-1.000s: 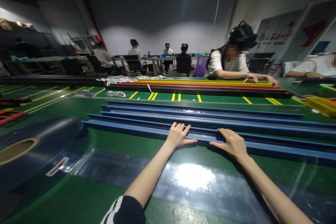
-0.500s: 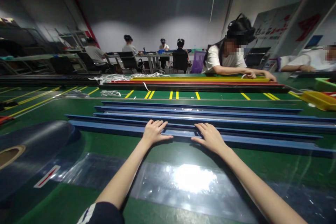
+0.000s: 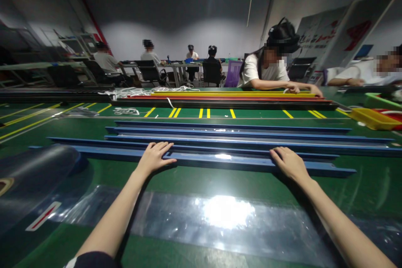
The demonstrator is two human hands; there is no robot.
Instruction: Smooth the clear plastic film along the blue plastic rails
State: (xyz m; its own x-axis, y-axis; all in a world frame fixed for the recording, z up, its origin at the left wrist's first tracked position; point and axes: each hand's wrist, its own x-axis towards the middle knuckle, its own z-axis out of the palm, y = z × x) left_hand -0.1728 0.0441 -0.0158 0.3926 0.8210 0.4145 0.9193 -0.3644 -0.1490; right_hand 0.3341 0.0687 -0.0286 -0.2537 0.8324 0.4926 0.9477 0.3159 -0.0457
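Several long blue channel strips lie side by side across the green table. My left hand (image 3: 154, 158) rests on the nearest blue strip (image 3: 201, 160), left of the middle, with its fingers spread and the thumb pointing right. On the same strip, farther right, lies my right hand (image 3: 289, 162), its fingers stretched over the top edges and their undersides hidden. Another blue strip (image 3: 238, 139) lies just beyond. Below my hands a clear plastic sheet (image 3: 176, 213) is spread on the table and reflects a bright light.
A roll of clear film (image 3: 37, 176) stands at the left. Yellow, red and black strips (image 3: 220, 99) lie across the far side, where a person (image 3: 266, 67) leans over them. At the right is a yellow tray (image 3: 373, 119); others sit behind.
My hands have moved apart, the left one leftward and the right one rightward. The nearest blue strip has shifted left. The view has turned slightly right.
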